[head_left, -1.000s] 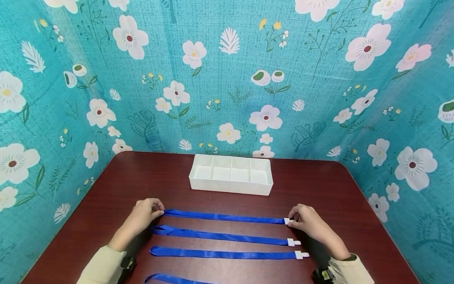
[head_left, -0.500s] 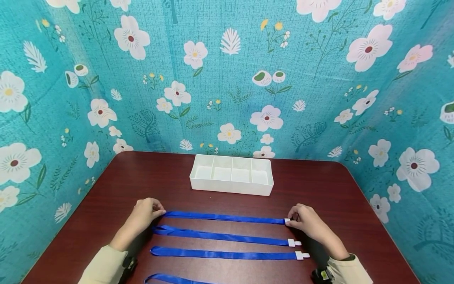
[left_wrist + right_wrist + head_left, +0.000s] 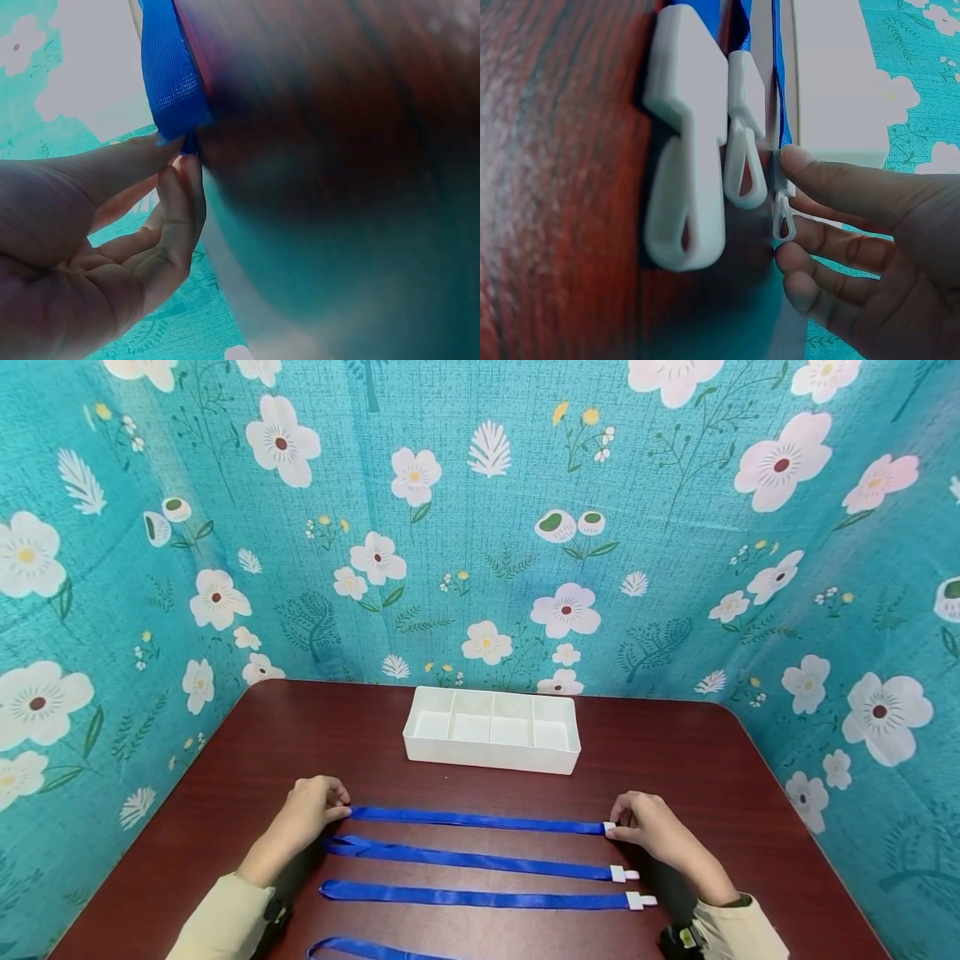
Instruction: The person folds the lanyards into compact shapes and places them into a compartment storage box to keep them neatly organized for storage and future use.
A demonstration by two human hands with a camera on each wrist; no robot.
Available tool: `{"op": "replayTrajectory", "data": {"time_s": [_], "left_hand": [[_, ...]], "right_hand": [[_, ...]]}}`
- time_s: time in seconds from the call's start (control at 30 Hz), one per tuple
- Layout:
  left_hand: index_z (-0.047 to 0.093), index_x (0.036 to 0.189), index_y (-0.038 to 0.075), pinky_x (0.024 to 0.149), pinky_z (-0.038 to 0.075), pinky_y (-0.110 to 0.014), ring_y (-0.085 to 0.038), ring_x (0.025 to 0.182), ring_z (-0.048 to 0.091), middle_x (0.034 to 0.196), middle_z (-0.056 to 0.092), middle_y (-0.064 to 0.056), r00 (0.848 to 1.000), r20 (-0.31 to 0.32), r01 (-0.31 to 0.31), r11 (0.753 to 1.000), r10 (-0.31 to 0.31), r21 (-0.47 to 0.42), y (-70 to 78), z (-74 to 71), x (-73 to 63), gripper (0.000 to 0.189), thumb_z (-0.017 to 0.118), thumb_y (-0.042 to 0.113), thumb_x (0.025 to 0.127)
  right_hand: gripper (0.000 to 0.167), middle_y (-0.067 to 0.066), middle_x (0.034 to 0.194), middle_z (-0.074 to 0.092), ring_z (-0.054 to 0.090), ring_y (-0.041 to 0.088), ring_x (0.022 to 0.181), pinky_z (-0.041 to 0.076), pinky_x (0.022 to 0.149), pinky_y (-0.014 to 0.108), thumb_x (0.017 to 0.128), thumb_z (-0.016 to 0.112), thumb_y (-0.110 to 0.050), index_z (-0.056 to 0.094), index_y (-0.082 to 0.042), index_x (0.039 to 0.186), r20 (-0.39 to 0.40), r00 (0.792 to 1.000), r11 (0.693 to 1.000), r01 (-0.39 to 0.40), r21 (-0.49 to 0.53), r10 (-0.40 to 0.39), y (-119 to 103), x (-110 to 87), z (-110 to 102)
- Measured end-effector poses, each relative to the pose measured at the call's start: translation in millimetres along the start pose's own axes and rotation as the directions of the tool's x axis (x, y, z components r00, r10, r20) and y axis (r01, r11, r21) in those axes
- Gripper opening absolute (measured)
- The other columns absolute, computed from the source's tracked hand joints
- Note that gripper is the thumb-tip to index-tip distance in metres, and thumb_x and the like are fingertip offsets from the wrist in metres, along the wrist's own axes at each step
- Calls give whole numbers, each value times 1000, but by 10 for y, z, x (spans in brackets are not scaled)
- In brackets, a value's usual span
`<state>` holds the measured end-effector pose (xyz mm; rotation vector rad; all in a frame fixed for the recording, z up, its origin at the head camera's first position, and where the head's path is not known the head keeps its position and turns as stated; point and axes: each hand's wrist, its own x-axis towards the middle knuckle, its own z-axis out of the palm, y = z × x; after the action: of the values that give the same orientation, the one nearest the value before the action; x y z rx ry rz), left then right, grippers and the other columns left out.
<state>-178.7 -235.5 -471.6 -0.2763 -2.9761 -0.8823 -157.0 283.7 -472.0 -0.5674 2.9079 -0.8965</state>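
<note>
On the worktop, at the frame's lower centre, the uppermost blue lanyard runs left-to-right, clip rightward; left hand pinches one end, right hand the clip.

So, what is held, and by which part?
The farthest flat blue fabric lanyard: left hand at one end, right hand at its white plastic clip.

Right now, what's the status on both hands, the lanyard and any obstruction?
Left hand pinching one end of blue lanyard nearest white four-compartment tray; right hand pinching its white clip. Lanyard extended between them. Nothing visible lying across it.
</note>
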Motion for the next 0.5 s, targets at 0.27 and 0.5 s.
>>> {"op": "replayTrajectory", "data": {"time_s": [0.27, 0.5], "left_hand": [[67, 77, 6, 62, 54, -41, -15, 66, 63, 70, 67, -1, 999, 38, 22, 999, -23, 29, 12, -10, 20, 15, 81, 3, 82], [62, 72, 11, 57, 46, -35, -13, 59, 51, 63, 55, 5, 999, 42, 19, 997, -22, 79, 20, -20, 16, 22, 80, 8, 84]], "right_hand": [[15, -5, 71, 54, 48, 6, 63, 43, 54, 24, 81, 82, -8, 67, -9, 79, 36, 999, 999, 16, 41, -17, 36, 28, -12], [17, -4, 72, 55, 49, 8, 64, 43, 55, 24, 81, 83, -8, 66, -8, 80, 48, 999, 998, 13, 68, -16, 35, 29, -26]]}}
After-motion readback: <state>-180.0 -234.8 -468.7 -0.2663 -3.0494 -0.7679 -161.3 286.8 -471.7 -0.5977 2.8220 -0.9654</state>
